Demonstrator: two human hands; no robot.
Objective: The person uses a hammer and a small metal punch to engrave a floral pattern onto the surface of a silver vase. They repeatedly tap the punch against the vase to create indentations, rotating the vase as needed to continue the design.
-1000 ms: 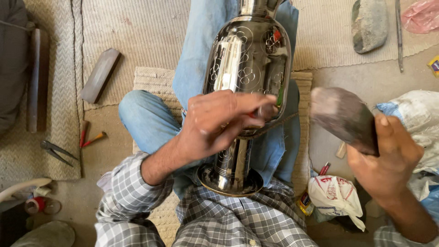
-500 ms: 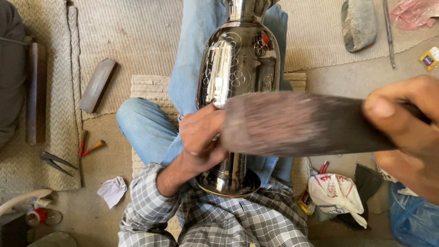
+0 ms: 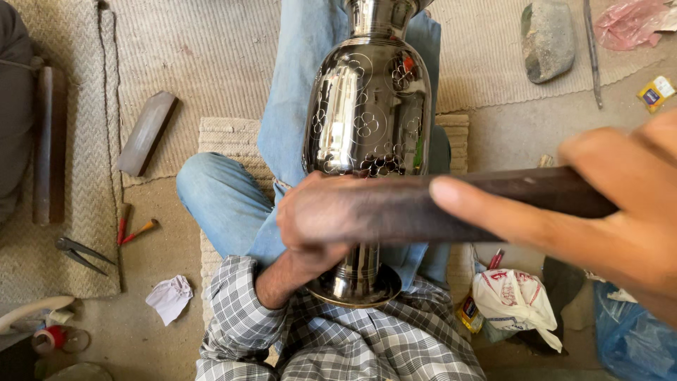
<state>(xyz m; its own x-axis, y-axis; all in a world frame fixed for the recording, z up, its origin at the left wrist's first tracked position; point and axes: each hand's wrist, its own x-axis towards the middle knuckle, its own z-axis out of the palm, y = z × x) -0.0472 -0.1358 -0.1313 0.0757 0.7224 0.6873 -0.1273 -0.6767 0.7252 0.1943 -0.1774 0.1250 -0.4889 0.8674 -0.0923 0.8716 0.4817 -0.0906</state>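
Braced across the lap: engraved metal vase (image 3: pixel 367 106), likely heavy, rigid, slick; left hand (image 3: pixel 310 226) clasping its narrow stem, right hand (image 3: pixel 620 212) gripping dark mallet (image 3: pixel 423 204)

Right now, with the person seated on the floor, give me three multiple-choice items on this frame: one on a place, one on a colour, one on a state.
1. Where does the metal vase lie?
A. Across the person's lap
B. On the woven mat at far left
C. Inside the blue bag

2. What colour is the crumpled cloth on the floor?
A. Red
B. White
C. Black

3. What is the right hand doing?
A. Resting flat on the floor
B. Hanging empty
C. Gripping a dark wooden bar

Answers:
1 A, the vase rests along the jeans-clad legs with the left hand against it.
2 B, it is pale white on the tan floor.
3 C, thumb and fingers wrap the bar.
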